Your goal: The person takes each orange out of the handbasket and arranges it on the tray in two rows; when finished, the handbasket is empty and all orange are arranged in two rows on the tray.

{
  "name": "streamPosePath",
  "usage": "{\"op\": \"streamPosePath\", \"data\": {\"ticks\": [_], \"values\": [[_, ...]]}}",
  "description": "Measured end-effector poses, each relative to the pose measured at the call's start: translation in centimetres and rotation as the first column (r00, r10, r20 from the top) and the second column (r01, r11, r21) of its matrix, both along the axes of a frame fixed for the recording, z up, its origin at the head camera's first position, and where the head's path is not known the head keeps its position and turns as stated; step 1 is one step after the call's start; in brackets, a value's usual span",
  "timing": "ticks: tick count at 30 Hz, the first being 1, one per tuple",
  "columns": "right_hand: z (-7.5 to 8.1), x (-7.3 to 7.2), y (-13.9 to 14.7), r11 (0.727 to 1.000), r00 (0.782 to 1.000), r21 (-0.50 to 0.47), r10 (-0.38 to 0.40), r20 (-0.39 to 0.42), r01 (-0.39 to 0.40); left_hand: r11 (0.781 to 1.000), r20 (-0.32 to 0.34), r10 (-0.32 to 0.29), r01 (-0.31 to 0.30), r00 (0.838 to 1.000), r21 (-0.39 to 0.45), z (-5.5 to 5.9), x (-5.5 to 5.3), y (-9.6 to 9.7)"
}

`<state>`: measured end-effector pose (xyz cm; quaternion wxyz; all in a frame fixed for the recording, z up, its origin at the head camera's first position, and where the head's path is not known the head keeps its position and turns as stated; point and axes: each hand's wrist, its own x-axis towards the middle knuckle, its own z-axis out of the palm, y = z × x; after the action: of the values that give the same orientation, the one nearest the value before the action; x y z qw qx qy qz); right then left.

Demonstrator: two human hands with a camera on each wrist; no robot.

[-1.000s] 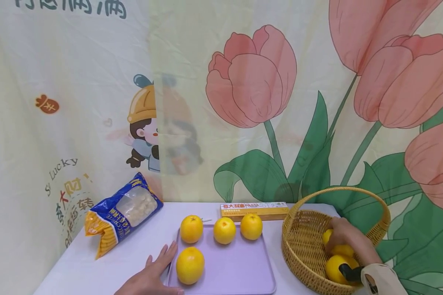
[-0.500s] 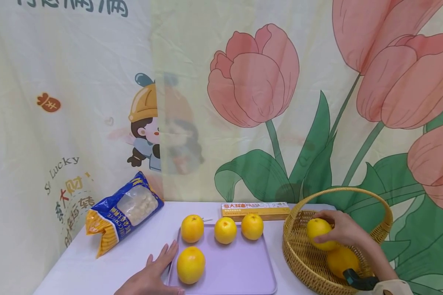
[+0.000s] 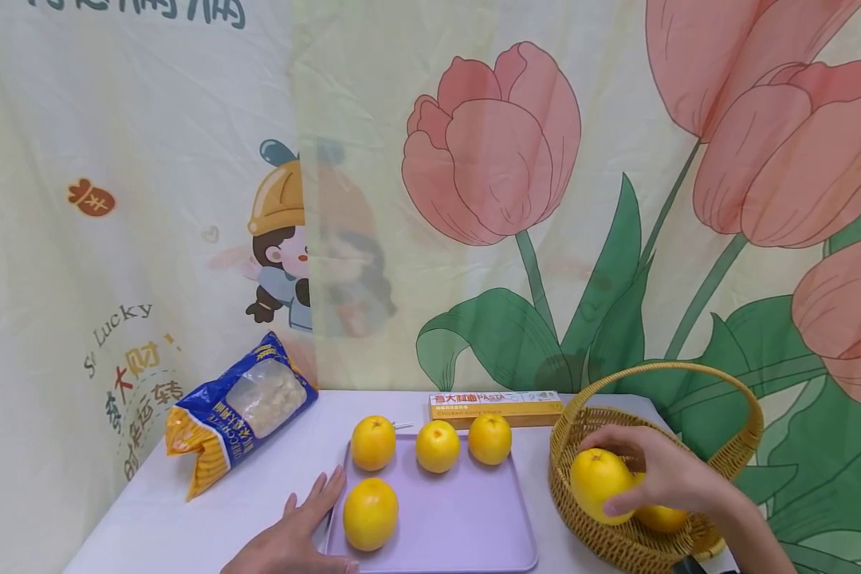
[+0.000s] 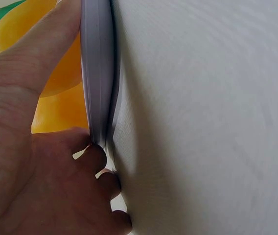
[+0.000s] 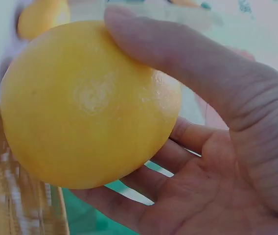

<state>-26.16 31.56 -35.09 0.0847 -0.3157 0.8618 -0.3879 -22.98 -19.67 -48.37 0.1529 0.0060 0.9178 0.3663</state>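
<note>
In the head view my right hand [image 3: 656, 470] holds a yellow orange [image 3: 597, 485] over the left part of the wicker basket [image 3: 581, 532]. The right wrist view shows the thumb over that orange [image 5: 87, 107] and the fingers around its far side. Another orange [image 3: 663, 520] lies in the basket, partly hidden by the hand. My left hand [image 3: 294, 530] rests at the left edge of a lilac tray [image 3: 455, 526], its fingers extended. The left wrist view has the thumb by the tray's rim [image 4: 97, 63]. One orange [image 3: 370, 514] sits near the tray's front left.
Along the tray's back edge are three more oranges [image 3: 438, 446]. Behind them lies a pasta box [image 3: 495, 410]. A blue and yellow pasta bag [image 3: 247, 410] leans at the back left. The basket's tall handle [image 3: 663, 367] arches above its rim.
My right hand has lifted an orange from inside the basket and moved it left and toward me. The left hand and the tray have stayed in place.
</note>
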Motion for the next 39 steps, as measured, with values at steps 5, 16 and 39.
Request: {"op": "streamPosePath", "data": {"ticks": [5,16,39], "values": [[0.0,0.9,-2.2,0.992,0.995,-0.077,0.096,-0.012,-0.097,1.000,0.004,-0.001,0.001,1.000,0.004,0.1,0.0,0.0],[-1.1,1.6,-7.6,0.948,0.971,-0.223,0.237,0.021,-0.227,1.000,0.010,0.005,-0.004,1.000,-0.002,0.1,0.0,-0.1],[-8.8,1.5,-17.4,0.906,0.979,-0.419,0.137,0.151,-0.062,0.999,-0.019,-0.038,0.038,0.999,-0.021,0.0,0.0,0.0]]}}
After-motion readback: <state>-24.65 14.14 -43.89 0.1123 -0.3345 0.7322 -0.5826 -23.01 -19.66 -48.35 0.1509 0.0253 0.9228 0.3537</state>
